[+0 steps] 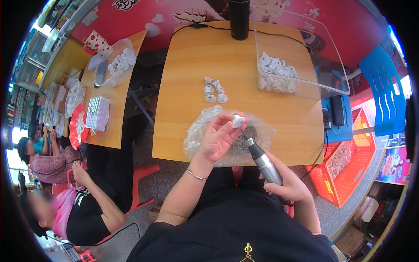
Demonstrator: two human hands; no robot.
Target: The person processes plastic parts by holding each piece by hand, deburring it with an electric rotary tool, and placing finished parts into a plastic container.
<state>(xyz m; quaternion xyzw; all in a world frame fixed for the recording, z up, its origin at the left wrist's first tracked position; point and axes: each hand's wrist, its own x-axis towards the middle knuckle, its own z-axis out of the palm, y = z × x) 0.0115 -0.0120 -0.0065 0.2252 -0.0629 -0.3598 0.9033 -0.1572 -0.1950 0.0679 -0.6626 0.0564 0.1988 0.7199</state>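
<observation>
My left hand (217, 139) pinches a small white round plastic part (238, 122) between thumb and fingers, over an open clear plastic bag (196, 139). Inside the bag lies a heap of tiny grey pieces (239, 142) that look like screws. My right hand (289, 180) is wrapped round a silver and black electric screwdriver (267, 166), its tip pointing up and left, just below the white part and apart from it. Beyond the bag, several similar white parts (210, 90) lie in a loose group on the wooden table (187, 61).
A clear plastic bin (301, 89) of white parts stands at the far right, a black bottle (239, 22) at the back. An orange crate (321, 185) sits right of the table. Two people work at the left beside another table (114, 131) with trays and bowls. Cables run across the back.
</observation>
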